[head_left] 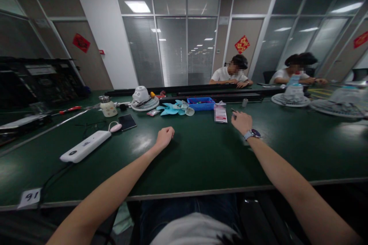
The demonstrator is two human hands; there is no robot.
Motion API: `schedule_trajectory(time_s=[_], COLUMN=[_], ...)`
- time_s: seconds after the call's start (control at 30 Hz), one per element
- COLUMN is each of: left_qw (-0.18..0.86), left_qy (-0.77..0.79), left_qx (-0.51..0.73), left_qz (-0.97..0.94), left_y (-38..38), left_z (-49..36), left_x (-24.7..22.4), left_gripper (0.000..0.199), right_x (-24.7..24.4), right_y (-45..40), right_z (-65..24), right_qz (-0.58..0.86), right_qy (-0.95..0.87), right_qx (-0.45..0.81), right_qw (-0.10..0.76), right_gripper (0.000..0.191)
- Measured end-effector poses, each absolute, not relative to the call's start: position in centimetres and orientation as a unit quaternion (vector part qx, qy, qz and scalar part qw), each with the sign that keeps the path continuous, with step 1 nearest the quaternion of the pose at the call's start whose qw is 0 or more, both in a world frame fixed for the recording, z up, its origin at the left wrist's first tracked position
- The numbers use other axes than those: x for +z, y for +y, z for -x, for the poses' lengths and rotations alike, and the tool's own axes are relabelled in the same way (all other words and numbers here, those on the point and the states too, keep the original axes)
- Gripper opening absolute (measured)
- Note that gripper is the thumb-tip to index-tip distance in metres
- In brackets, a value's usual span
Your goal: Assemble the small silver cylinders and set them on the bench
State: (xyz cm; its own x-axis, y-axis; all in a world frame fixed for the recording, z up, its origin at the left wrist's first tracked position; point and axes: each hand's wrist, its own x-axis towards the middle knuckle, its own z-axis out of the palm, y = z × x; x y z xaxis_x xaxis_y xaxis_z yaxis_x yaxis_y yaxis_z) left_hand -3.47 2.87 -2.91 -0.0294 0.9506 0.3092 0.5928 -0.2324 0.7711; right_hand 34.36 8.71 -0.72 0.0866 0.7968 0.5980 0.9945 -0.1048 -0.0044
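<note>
Pale shirt, dark blue jeans, round grey-strapped wristwatch

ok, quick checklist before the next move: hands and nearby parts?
1. Left hand empty: cannot tell, fingers curled.
2. Right hand grip identified: cannot tell, small dark item at the fingertips.
3. Blue fan blade untouched: ok, beyond the left hand.
4. Blue tray contents identified: cannot tell, too small.
5. White power strip clear of both hands: ok.
6. Phone off the table: not ok, lying on it.
</note>
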Motion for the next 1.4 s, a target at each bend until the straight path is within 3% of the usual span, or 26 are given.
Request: schedule_trajectory(time_s=[0.63,1.4], left_qw=[0.22,0.219], left_qy=[0.581,0.581], left_qx=[0.42,0.417], left_qz=[-0.662,-0.663], left_y=[3.1,2.9], left_z=[3.6,3.5], left_x=[-3.2,-3.1], left_gripper=[0.029,0.029], right_x=[-0.5,-1.7], right_y=[8.8,10.5], right_z=[-34.6,-36.2], right_qz=[0.73,0.698], right_qy=[-0.607,-0.642], right_qx=[-0.203,-0.185], right_qw=[0.238,0.258], right_gripper=[0.051,0.048])
